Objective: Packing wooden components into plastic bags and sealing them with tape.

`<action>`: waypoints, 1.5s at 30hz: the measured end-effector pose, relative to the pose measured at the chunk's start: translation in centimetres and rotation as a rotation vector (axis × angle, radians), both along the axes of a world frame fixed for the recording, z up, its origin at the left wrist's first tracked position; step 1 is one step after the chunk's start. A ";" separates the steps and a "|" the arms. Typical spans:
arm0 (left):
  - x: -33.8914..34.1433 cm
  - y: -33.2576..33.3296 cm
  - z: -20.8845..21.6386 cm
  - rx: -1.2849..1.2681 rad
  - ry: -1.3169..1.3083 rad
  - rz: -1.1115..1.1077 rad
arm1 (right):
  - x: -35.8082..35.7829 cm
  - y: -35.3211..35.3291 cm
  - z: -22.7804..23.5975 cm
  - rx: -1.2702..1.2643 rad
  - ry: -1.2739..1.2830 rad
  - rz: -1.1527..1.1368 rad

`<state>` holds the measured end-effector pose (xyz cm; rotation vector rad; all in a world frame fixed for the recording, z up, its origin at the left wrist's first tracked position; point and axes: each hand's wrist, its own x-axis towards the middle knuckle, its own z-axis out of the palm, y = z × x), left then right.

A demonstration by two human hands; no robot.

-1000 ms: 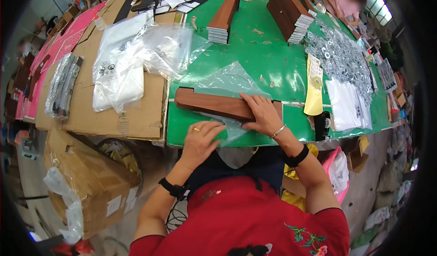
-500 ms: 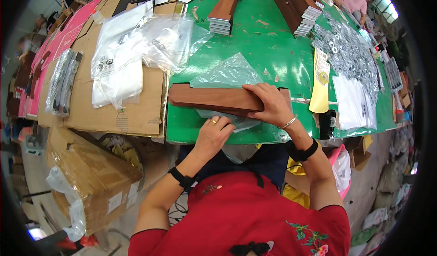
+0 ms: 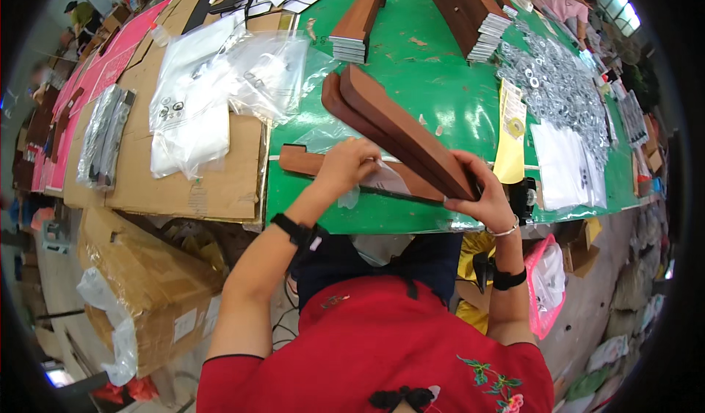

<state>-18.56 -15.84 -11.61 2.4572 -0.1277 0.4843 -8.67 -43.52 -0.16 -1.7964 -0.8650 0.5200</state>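
Observation:
My right hand (image 3: 488,196) grips the near end of a pair of long brown wood-grain pieces (image 3: 404,134), raised off the table and tilted, their far end pointing up and left. Below them another brown wood-grain piece (image 3: 302,160) lies flat on the green tabletop (image 3: 411,75). Over this lower piece my left hand (image 3: 346,165) pinches a thin clear plastic sheet (image 3: 388,178), its fingers closed. Part of the plastic (image 3: 323,138) spreads on the table behind the piece. The raised pair hides the lower piece's right end in part.
Stacked brown pieces (image 3: 358,24) and a taller stack (image 3: 470,13) stand at the back. Clear bags (image 3: 194,104) lie on cardboard at left. Rightward are a yellow sheet (image 3: 510,134), many small wrapped metal parts (image 3: 551,75) and white bags (image 3: 565,160). A person (image 3: 565,2) sits at far right.
My right hand has lifted the upper wood pieces off the lower one and tilted them up. My left hand has moved up from the table's front edge onto the plastic.

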 end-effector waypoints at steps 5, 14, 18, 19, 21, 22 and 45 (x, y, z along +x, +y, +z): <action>3.6 2.6 0.3 -0.457 0.433 -0.248 | -0.6 -3.6 -0.3 -0.225 -0.119 0.231; 5.6 4.5 2.2 -0.510 0.778 -0.349 | -1.2 2.3 -3.7 -0.280 -0.736 0.270; 2.6 9.0 8.9 -0.259 0.611 -0.386 | -0.3 5.7 -4.2 -0.240 -0.703 0.263; 0.9 9.5 11.9 -0.294 0.543 -0.273 | -0.5 6.2 -3.9 -0.241 -0.706 0.261; -2.5 9.8 15.1 -0.363 0.303 0.036 | -0.5 7.3 -4.8 -0.212 -0.712 0.265; -3.9 9.6 14.5 -0.367 0.310 0.046 | -0.4 7.8 -5.3 -0.185 -0.730 0.266; -6.2 1.8 3.5 0.191 0.170 -0.030 | 3.6 4.6 -2.5 -0.016 -0.027 -0.030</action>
